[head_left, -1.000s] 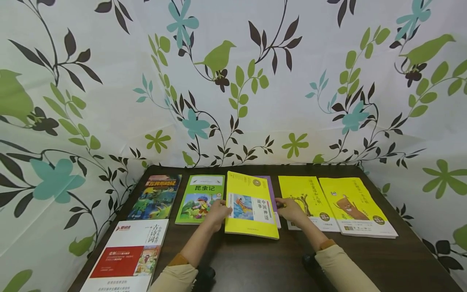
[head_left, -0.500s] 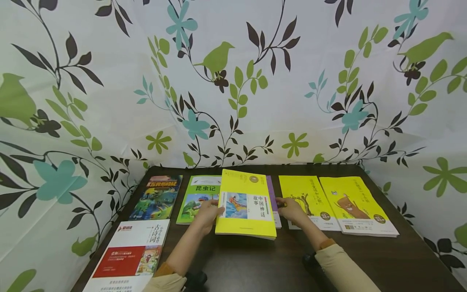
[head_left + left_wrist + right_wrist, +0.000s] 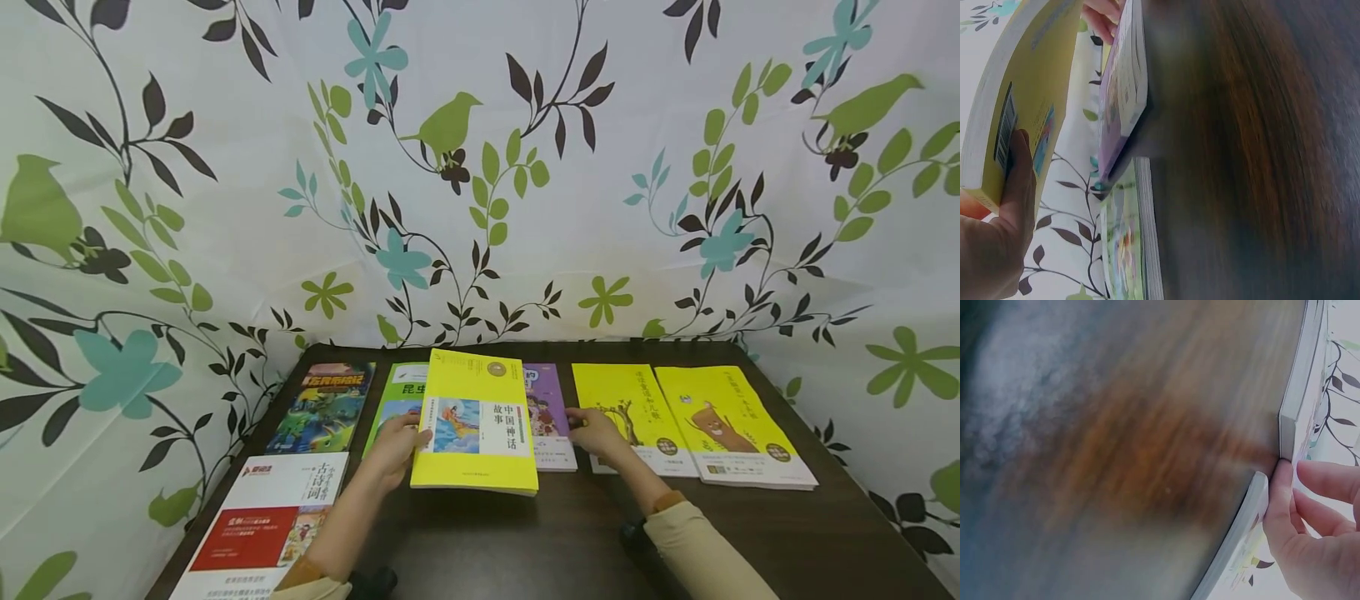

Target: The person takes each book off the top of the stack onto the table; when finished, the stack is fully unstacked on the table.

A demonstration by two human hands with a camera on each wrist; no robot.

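Note:
My left hand [image 3: 397,450] grips the left edge of a thick yellow book [image 3: 474,421] with a blue picture on its cover. In the left wrist view this yellow book [image 3: 1029,94] is raised above the table, its barcode side showing and my thumb lying against it. It covers part of a green book [image 3: 405,387] and part of a purple book [image 3: 547,408]. My right hand [image 3: 600,433] pinches the right edge of the purple book; in the right wrist view its fingertips [image 3: 1282,472] straddle the edge near the corner.
Two more yellow books, one with a tree [image 3: 622,392] and one with a brown cartoon figure [image 3: 731,425], lie at the right. At the left are a dark adventure book [image 3: 322,408] and a white-and-red book [image 3: 258,521]. A patterned cloth [image 3: 480,208] hangs behind the dark table [image 3: 480,542].
My left hand has carried the thick yellow book leftward, uncovering more of the purple book and covering more of the green one. My right hand has stayed in place.

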